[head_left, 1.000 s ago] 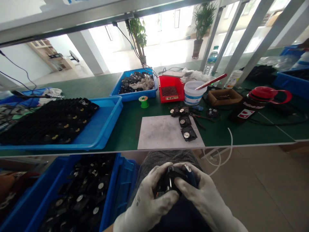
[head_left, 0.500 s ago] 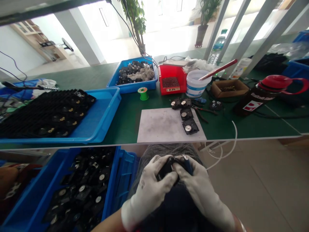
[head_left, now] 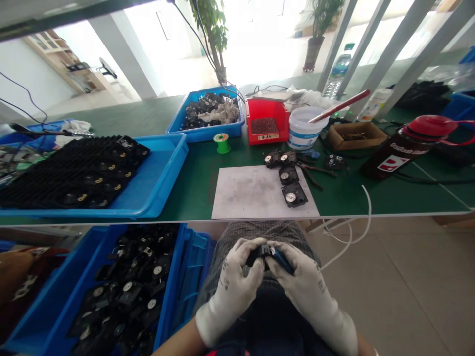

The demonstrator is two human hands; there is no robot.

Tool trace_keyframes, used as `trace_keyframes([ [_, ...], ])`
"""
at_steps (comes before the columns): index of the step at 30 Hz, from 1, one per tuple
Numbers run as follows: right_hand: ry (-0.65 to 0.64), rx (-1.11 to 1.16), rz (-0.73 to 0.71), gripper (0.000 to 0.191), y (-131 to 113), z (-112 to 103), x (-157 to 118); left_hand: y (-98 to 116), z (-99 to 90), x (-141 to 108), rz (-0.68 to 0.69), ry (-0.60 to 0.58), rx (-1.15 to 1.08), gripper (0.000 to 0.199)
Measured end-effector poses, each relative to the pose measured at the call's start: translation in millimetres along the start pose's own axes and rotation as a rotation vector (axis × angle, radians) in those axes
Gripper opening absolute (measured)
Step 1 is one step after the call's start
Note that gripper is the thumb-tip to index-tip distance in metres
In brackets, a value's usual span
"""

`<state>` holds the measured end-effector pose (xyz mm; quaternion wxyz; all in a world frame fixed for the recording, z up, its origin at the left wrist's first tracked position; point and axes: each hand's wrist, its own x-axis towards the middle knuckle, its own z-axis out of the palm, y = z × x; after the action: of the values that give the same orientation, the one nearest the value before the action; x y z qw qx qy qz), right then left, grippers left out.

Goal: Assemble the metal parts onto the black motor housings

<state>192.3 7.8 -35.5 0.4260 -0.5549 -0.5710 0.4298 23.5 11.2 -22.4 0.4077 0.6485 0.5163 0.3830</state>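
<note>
A black part [head_left: 264, 250] is being worked above the lap, apparently mid-piece.
From it, near 9 o'clock, a crate [head_left: 171, 282] is holding loose units [head_left: 128, 287], perhaps waiting; the left hand [head_left: 237, 271] is clamping the part; at 12, the bench [head_left: 200, 168] edge is crossing; towards 1, four units [head_left: 291, 195] are lying, finished or not unclear; the right hand [head_left: 302, 274] is gripping a dark-blue object [head_left: 283, 261]; at 3, floor [head_left: 415, 267] is leaving elbow room.

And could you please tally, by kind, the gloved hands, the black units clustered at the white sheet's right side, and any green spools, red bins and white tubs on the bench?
Gloved hands: 2
Black units: 4
Green spools: 1
Red bins: 1
White tubs: 1
Total: 9
</note>
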Motion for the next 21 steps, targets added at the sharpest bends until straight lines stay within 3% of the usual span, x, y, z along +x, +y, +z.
trace_keyframes([
  [4,-0.017,-0.164,-0.208,0.014,-11,-6,-4,6,-4.4,-8,0.094,0.007,0.036,0.03],
  [11,0.045,-0.183,-0.247,0.006,-24,-4,-16,13,-8.8,-9,0.08,-0.032,-0.03,0.03],
  [13,0.059,-0.15,-0.186,0.008,-22,1,-16,13,-9.1,-6,0.051,-0.039,-0.033,0.029],
  [18,0.051,0.078,0.202,0.018,-6,12,-2,-2,1.1,7,-0.117,-0.031,-0.094,0.025],
  [21,0.011,0.159,0.298,0.025,4,12,7,-14,10.0,14,-0.254,-0.021,-0.184,0.027],
])
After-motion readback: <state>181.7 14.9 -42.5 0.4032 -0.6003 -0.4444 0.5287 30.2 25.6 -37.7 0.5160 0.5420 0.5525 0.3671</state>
